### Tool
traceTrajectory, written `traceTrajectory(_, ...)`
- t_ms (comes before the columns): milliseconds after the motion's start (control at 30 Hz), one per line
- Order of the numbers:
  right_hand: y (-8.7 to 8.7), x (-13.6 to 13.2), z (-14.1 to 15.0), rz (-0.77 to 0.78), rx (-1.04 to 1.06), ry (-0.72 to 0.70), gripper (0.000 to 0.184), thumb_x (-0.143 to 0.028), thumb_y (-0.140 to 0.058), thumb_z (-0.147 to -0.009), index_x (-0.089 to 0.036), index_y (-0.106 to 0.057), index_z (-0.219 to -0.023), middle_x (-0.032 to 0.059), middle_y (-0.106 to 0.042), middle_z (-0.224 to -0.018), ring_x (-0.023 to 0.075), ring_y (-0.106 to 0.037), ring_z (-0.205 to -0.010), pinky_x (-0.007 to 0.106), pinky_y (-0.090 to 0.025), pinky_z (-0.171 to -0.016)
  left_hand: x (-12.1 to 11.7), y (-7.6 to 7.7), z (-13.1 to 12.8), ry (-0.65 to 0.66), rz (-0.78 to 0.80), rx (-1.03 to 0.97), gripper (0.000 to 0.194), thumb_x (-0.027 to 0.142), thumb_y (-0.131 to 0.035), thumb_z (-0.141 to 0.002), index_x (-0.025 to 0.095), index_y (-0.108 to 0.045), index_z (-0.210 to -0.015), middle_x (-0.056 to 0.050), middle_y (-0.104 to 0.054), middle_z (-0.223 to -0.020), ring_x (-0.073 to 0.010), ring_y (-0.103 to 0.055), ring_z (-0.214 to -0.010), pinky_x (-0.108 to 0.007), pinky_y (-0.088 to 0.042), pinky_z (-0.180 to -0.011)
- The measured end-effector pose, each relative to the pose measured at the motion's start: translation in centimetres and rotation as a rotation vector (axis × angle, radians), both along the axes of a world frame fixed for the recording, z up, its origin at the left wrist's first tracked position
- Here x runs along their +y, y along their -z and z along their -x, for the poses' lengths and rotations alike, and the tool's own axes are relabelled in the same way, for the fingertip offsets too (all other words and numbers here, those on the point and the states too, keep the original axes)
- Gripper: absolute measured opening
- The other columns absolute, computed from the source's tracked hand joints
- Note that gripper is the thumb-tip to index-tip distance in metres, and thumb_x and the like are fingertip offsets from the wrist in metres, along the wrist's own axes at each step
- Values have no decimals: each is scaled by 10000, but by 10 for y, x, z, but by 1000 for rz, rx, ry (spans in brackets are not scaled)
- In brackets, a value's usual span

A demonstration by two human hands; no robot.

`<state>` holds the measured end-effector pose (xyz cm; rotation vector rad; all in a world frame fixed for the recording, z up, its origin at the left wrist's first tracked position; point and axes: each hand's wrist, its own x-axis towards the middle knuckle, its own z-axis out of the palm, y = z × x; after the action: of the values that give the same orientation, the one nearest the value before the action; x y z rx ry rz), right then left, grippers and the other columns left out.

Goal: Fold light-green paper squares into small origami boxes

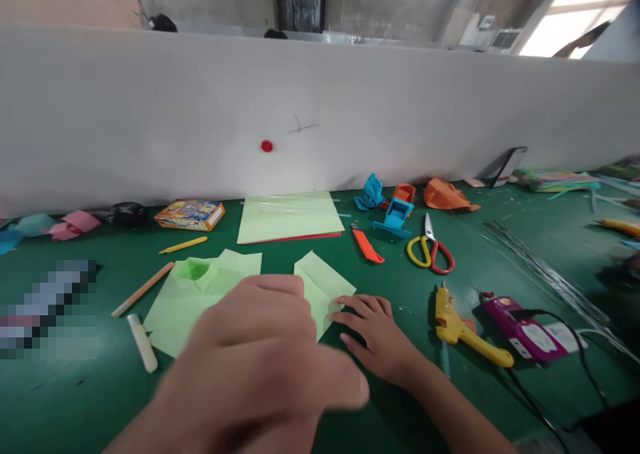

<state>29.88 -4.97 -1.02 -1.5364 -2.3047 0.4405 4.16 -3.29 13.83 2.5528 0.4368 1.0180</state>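
Observation:
My left hand (260,347) is close to the camera and slightly blurred. Its fingers are curled into a fist with the thumb sticking out to the right, and nothing shows protruding from it. Behind it lies pale green paper (170,307), partly hidden, with a folded green paper ring (193,273) on it. My right hand (370,331) rests with fingers spread, fingertips at the right edge of another pale green sheet (320,284). A white stick (143,344) and an orange-brown stick (143,291) lie left of the paper.
At the back are a paper stack (290,217), a patterned box (190,214) and blue folded paper (397,215). Rightward lie an orange cutter (367,244), scissors (431,251), a yellow glue gun (465,331) and a purple device (523,331) with cables. A white partition (150,121) borders the green table.

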Motion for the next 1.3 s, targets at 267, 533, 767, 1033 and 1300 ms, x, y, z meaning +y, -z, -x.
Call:
traceTrajectory(267, -2, 1, -4, -36, 81, -11, 292, -208, -524, -940, -307, -706, -1147, 52, -622, -1407, 286, -506, -1316, 502, -373, -1057, 44, 67, -19, 141, 56, 305, 251, 162, -464, -952, 236, -696, -1015, -3, -657, -716, -158, -605, -655, -304, -444, -646)
traceTrajectory(533, -7, 1, -8, -58, 156, -28, 180, -138, -539, -882, -242, -670, -949, 73, -682, -1278, 257, -578, -1232, 464, -413, -1015, 46, 124, 19, -86, -59, 560, 374, 260, -568, -955, 259, -637, -1322, -95, -556, -1481, -351, -459, -1393, -543, -434, -1099)
traceTrajectory(767, -13, 4, -17, -102, 34, 13, 223, -210, -485, -973, -251, -703, -1001, 90, -700, -1245, 266, -602, -1193, 469, -459, -979, 18, 133, 28, -7, 29, 665, 721, 441, -598, -978, 288, -290, -1613, -68, -272, -1673, -326, -321, -1515, -494, -342, -1223)
traceTrajectory(1033, -37, 59, -58, -30, -268, 228, 416, -342, -465, -992, -273, -612, -1375, 74, -596, -1428, 312, -522, -1293, 496, -446, -1056, 14, 142, 26, -123, 18, 680, 634, 505, -558, -1003, 462, -295, -1578, -46, -141, -1710, -408, -206, -1541, -706, -217, -1193)
traceTrajectory(1300, -22, 132, -59, 79, -325, 483, 711, -415, -540, -956, -161, -322, -1584, 217, -564, -1414, 447, -546, -1237, 526, -489, -913, 8, 142, 23, -139, 48, 700, 685, 499, -583, -987, 373, -298, -1597, -99, -156, -1706, -412, -208, -1540, -685, -253, -1193)
